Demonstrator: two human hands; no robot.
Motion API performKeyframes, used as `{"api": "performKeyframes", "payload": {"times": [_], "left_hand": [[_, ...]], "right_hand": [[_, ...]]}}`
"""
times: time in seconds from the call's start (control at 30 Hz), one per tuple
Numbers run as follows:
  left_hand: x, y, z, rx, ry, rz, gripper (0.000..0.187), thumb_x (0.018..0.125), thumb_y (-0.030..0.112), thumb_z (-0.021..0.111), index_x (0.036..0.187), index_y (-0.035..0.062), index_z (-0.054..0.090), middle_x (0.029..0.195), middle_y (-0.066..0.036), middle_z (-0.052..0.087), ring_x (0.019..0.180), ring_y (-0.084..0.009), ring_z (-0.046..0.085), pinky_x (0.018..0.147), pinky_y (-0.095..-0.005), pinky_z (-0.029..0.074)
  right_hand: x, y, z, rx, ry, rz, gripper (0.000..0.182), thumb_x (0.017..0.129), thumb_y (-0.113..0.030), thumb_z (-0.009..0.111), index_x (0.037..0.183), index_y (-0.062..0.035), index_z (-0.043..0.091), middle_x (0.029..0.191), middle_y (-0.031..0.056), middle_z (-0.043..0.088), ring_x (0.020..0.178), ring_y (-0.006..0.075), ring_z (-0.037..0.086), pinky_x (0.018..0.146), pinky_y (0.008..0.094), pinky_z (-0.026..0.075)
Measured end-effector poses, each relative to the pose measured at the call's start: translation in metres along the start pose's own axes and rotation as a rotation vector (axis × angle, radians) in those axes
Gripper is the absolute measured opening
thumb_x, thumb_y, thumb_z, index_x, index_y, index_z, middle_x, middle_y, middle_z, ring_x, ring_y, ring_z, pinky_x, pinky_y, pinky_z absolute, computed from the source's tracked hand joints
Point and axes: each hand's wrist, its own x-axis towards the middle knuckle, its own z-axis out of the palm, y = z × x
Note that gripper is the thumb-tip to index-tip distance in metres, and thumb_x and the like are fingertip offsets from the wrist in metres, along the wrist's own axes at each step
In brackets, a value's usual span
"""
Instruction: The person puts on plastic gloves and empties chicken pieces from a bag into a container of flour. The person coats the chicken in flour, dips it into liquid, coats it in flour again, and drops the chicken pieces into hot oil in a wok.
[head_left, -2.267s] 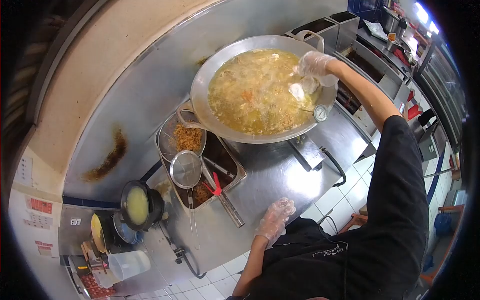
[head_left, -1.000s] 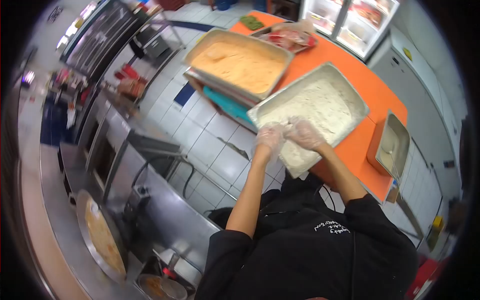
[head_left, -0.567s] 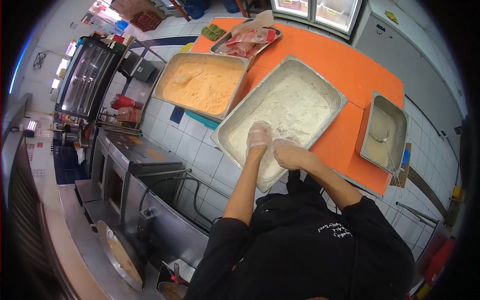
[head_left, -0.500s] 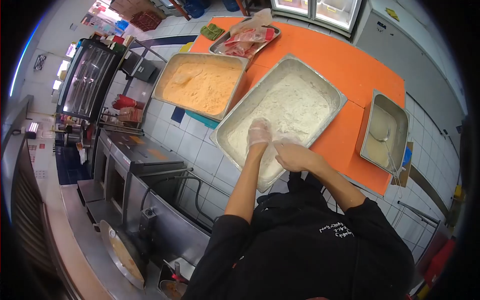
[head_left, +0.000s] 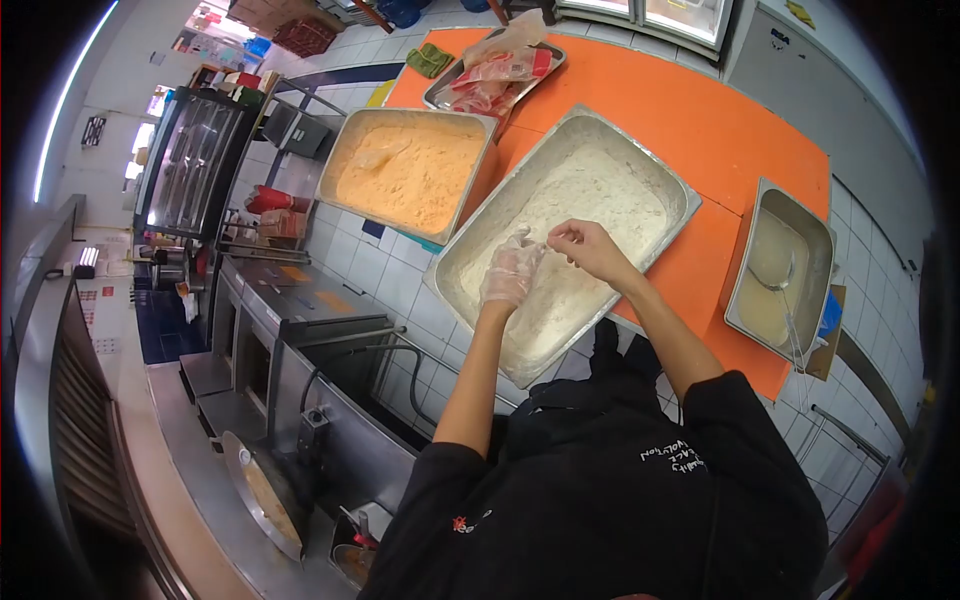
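My left hand (head_left: 512, 272) wears a clear, flour-dusted plastic glove and hovers over a large metal pan (head_left: 684, 208) of white flour (head_left: 600, 195). Its fingers are raised and partly spread, holding nothing I can see. Bare and close beside it, my right hand (head_left: 592, 250) has its thumb and forefinger pinched at the fingertip end of the left glove. A thin bit of clear film seems to run between the two hands, though the pinch itself is small and hard to make out.
Left of the flour stands a metal pan (head_left: 487, 165) of orange breading. A tray (head_left: 437, 96) with plastic bags and a green cloth (head_left: 429, 61) lie at the back of the orange table (head_left: 660, 95). To the right is a batter pan (head_left: 742, 262) with a wire strainer (head_left: 774, 270).
Both hands have lifted from low in the flour pan. The right hand has moved up from the left wrist area to the left fingertips, and the left hand has turned with its fingers raised.
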Motion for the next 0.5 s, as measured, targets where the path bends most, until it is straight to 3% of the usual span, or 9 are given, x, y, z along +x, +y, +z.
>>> {"api": "performKeyframes", "payload": {"times": [0.07,0.1,0.17,0.27,0.33,0.4,0.5], "left_hand": [[-0.002,-0.003,-0.004,0.086,0.003,0.264,0.040,0.102,0.027,0.056,0.128,-0.0003,0.066,0.121,-0.022,0.070,0.112,-0.0380,0.067,0.098,-0.0412,0.051],[-0.002,-0.003,-0.005,0.089,0.009,0.263,0.040,0.102,0.027,0.056,0.128,-0.0003,0.066,0.121,-0.022,0.070,0.112,-0.0380,0.067,0.098,-0.0412,0.051],[-0.006,0.006,-0.009,-0.170,-0.090,0.002,0.046,0.104,0.029,0.051,0.137,-0.0012,0.058,0.135,-0.025,0.063,0.121,-0.0374,0.063,0.105,-0.0409,0.047],[-0.013,-0.007,-0.008,-0.028,-0.110,0.134,0.049,0.106,0.030,0.047,0.141,-0.0041,0.054,0.144,-0.026,0.055,0.130,-0.0382,0.057,0.112,-0.0396,0.042],[-0.020,-0.014,-0.002,0.067,-0.195,0.111,0.050,0.106,0.029,0.045,0.143,-0.0048,0.050,0.147,-0.028,0.051,0.133,-0.0393,0.053,0.114,-0.0402,0.039],[-0.028,-0.015,0.007,0.164,-0.287,0.095,0.052,0.107,0.029,0.042,0.145,-0.0055,0.047,0.151,-0.029,0.047,0.137,-0.0405,0.049,0.117,-0.0409,0.036],[-0.044,0.036,-0.005,0.035,-0.419,0.012,0.051,0.108,0.027,0.043,0.151,-0.0015,0.043,0.154,-0.028,0.045,0.145,-0.0386,0.043,0.118,-0.0406,0.034]], "right_hand": [[0.006,-0.002,0.000,0.059,-0.093,0.066,0.031,0.093,-0.028,0.074,0.107,-0.0010,0.071,0.085,0.0059,0.069,0.074,0.0138,0.064,0.068,0.0285,0.053],[0.005,-0.002,-0.001,0.118,-0.136,0.137,0.028,0.093,-0.027,0.074,0.104,-0.0013,0.072,0.084,0.0051,0.068,0.073,0.0129,0.064,0.066,0.0274,0.052],[0.007,0.001,-0.001,0.175,-0.187,0.207,0.025,0.093,-0.025,0.073,0.102,-0.0016,0.073,0.084,0.0043,0.068,0.072,0.0120,0.063,0.065,0.0262,0.052],[0.016,0.024,0.002,0.238,-0.276,0.087,0.024,0.094,-0.024,0.072,0.102,-0.0002,0.072,0.083,0.0042,0.069,0.071,0.0123,0.064,0.065,0.0272,0.052],[0.020,0.033,0.001,0.003,-0.037,0.004,0.021,0.093,-0.019,0.070,0.098,0.0017,0.072,0.081,0.0087,0.072,0.073,0.0159,0.068,0.067,0.0304,0.054],[0.026,0.037,-0.003,-0.112,0.011,-0.073,0.021,0.093,-0.017,0.069,0.097,0.0025,0.073,0.081,0.0118,0.073,0.073,0.0186,0.069,0.068,0.0322,0.055],[0.034,0.039,-0.011,-0.232,0.042,-0.145,0.019,0.090,-0.015,0.070,0.094,0.0033,0.073,0.082,0.0166,0.074,0.075,0.0227,0.071,0.070,0.0350,0.056]]}}
